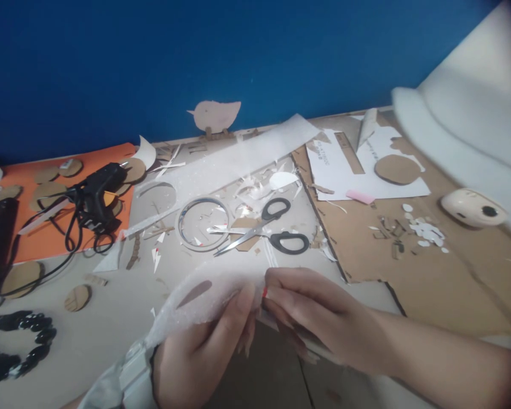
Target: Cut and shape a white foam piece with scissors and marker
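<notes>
My left hand (208, 346), with a pale watch at the wrist, is closed on a piece of thin white foam sheet (170, 312). A dark oval opening shows in the sheet. Close against it, my right hand (319, 312) is pinched at the sheet's right edge, where a small red spot shows at the fingertips. What lies between those fingers is mostly hidden. Just beyond my hands, black-handled scissors (264, 230) lie with their blades apart. Left of them, a clear tape ring (181, 224) rests on the table among paper scraps.
A black glue gun (106, 193) lies on an orange sheet (125, 218) with cardboard discs. A long foam strip (238, 162) crosses the back. A cardboard bird (217, 116) stands against the blue wall. Cardboard (434, 295) covers the right side; a beaded bracelet (38, 352) lies front left.
</notes>
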{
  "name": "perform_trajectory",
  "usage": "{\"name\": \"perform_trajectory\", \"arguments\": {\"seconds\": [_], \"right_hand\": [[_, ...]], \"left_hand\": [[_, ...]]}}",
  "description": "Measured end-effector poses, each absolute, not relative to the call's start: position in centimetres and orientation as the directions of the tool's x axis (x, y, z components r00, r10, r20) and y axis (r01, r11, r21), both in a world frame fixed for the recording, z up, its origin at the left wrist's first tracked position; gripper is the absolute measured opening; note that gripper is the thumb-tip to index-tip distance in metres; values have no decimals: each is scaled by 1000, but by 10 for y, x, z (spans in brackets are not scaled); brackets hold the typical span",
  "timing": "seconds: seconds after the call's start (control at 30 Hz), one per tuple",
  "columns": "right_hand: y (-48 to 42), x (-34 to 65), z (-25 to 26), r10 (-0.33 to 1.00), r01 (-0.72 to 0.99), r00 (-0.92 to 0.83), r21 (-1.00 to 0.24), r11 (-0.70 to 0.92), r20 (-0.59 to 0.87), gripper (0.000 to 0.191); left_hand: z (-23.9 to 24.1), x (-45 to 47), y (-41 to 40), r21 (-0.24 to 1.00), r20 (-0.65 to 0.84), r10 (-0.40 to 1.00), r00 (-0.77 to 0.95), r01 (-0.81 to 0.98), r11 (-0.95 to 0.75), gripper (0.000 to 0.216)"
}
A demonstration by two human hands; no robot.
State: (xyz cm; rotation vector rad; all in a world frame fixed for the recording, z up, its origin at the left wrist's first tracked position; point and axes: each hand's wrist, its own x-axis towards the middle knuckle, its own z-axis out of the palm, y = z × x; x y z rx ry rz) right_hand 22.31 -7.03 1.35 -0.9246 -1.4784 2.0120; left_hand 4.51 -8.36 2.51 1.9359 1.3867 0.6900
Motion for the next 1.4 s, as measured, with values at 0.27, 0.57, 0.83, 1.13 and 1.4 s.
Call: {"name": "perform_trajectory", "arguments": {"seconds": [0.27, 0.57, 0.83, 1.13, 1.4], "right_hand": [[-71, 222, 15, 717, 13, -643, -941, -339, -267, 33], [-68, 225, 15, 643, -13, -706, -902, -431, -297, 35], [-65, 226, 18, 618, -28, -730, -891, -452, -291, 35], [-60, 227, 19, 547, -55, -775, -828, -558, -317, 32], [-59, 228, 19, 515, -25, -797, -834, -551, -316, 32]], "left_hand": [[25, 41, -85, 757, -4, 945, 327, 618, -211, 37], [26, 41, -84, 781, -30, 938, 345, 594, -194, 39], [26, 41, -83, 885, -147, 907, 394, 462, -57, 45], [22, 43, -85, 906, -224, 900, 374, 420, 51, 54], [19, 40, -86, 904, -243, 899, 363, 421, 74, 52]]}}
